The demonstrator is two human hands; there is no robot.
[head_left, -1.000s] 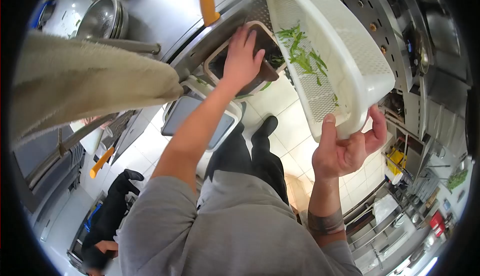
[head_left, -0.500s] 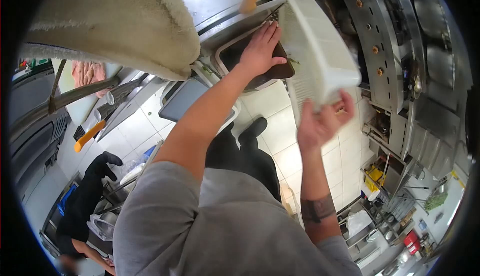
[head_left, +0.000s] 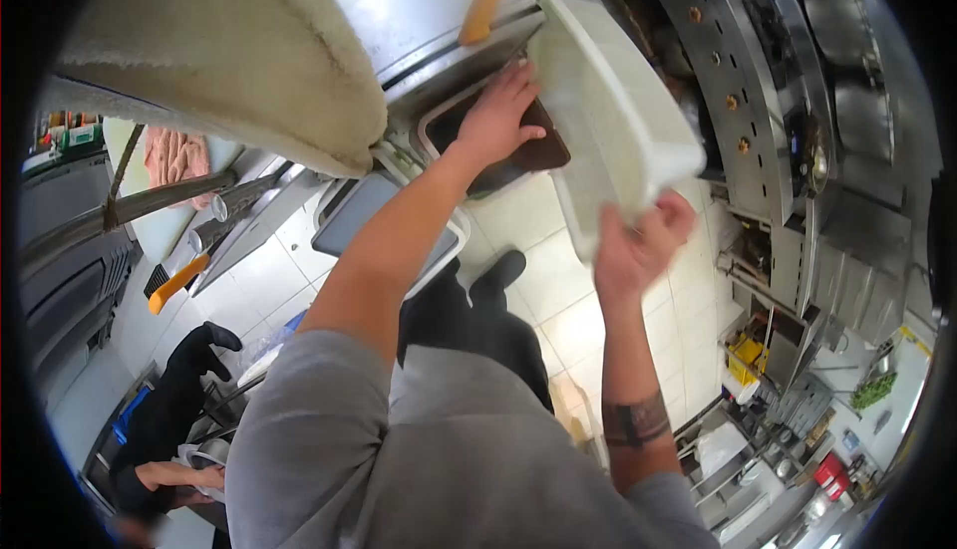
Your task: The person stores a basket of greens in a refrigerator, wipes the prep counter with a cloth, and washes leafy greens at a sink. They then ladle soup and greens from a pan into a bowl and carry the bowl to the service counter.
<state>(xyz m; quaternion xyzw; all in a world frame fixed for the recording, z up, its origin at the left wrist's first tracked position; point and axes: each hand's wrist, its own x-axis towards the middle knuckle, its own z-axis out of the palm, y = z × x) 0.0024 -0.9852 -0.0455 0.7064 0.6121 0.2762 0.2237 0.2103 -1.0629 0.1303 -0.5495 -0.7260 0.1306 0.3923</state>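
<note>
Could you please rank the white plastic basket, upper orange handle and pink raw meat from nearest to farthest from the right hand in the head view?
From the right hand:
1. White plastic basket, at its fingers.
2. Upper orange handle, toward the upper left.
3. Pink raw meat, far left.

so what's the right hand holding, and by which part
The right hand holds the white basket by the end nearest the person.

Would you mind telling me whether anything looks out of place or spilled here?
The dark brown panel under the left hand looks askew at the bin's mouth, not square with the rim. The white basket at the right hand is tilted, seemingly from handling. No clear spill shows.
</note>
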